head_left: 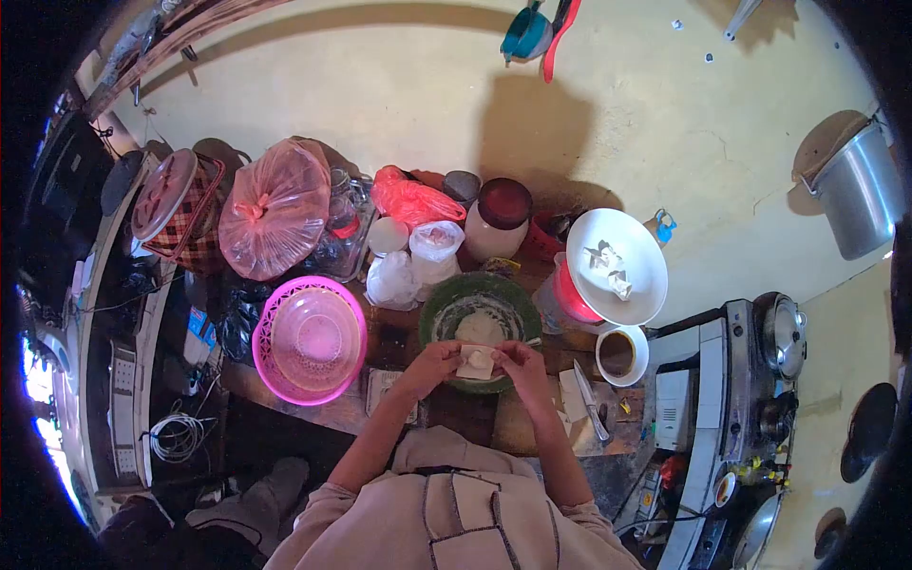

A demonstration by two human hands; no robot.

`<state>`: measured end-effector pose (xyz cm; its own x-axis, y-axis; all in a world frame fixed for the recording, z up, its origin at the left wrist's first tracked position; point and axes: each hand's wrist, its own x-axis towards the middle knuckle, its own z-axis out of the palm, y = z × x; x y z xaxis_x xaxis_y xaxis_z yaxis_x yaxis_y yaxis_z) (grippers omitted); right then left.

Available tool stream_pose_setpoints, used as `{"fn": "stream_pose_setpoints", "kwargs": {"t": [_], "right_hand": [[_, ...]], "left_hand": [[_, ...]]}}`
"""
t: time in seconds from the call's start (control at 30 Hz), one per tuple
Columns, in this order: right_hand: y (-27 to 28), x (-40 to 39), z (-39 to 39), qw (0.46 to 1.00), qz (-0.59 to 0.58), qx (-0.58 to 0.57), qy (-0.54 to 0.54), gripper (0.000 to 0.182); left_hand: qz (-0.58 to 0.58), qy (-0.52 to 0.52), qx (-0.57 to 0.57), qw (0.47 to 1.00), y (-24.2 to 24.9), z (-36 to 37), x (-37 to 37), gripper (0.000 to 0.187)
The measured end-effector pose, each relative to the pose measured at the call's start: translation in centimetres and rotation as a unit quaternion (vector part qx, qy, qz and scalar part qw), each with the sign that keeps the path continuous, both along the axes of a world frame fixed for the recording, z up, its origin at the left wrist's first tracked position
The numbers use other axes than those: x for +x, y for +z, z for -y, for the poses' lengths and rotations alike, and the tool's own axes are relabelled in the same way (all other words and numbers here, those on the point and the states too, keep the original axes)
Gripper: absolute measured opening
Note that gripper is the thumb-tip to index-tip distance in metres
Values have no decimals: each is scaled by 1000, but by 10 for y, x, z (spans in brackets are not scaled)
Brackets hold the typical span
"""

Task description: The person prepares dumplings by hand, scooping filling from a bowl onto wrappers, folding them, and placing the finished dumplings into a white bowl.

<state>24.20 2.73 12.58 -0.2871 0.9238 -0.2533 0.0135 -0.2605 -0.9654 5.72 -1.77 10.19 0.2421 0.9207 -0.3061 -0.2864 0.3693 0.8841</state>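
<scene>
Over a round green basin (521, 306), pale powder (483, 326) inside, hands (433, 367) (521, 365) pinching a squarish sheet (477, 362)

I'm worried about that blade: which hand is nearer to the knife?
Right. The knife lies just outward of the right hand; the left hand is farther off, across the pale square sheet.

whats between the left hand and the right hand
In the head view, a pale flat piece spans the gap between the left hand and right hand, seen against the green bowl.
</scene>
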Motion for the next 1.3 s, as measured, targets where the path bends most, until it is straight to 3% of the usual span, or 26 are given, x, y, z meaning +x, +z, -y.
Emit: {"fn": "stream_pose_setpoints", "kwargs": {"t": [0.07,0.17,0.27,0.37,0.43,0.47,0.63,0.77,0.87,0.97,1.13,1.23,1.3], "right_hand": [[-2,-3,-1,999,47,24,-3,14],[-3,-4,-2,992,103,64,-33,14],[-16,-3,-4,970,188,142,-53,14],[-12,-8,2,953,228,184,-78,13],[5,-15,9,945,238,205,-96,13],[5,-17,11,948,226,203,-96,13],[8,-23,14,952,222,191,-92,11],[1,-25,11,977,141,128,-99,11],[-5,-23,7,989,77,85,-92,11],[-13,-21,5,994,17,60,-94,10],[2,-23,11,989,-117,4,-94,13],[4,-19,14,996,-51,27,-65,14],[-1,-17,16,991,-96,47,-85,13]], "left_hand": [[-48,-2,-8,999,39,1,1,32],[67,90,-52,992,14,2,6,31],[95,173,-83,977,9,6,15,31],[59,258,-68,962,-1,3,28,33],[-76,299,11,951,-4,1,34,33],[-143,316,52,936,-4,0,36,32],[-135,318,67,936,9,-1,38,28],[-141,294,83,942,16,2,37,27],[-79,302,104,944,13,1,40,28],[-133,248,111,953,27,4,37,34],[-113,250,163,948,30,8,41,46],[-149,253,157,943,30,9,38,48],[-123,260,149,946,28,8,37,47]]}}
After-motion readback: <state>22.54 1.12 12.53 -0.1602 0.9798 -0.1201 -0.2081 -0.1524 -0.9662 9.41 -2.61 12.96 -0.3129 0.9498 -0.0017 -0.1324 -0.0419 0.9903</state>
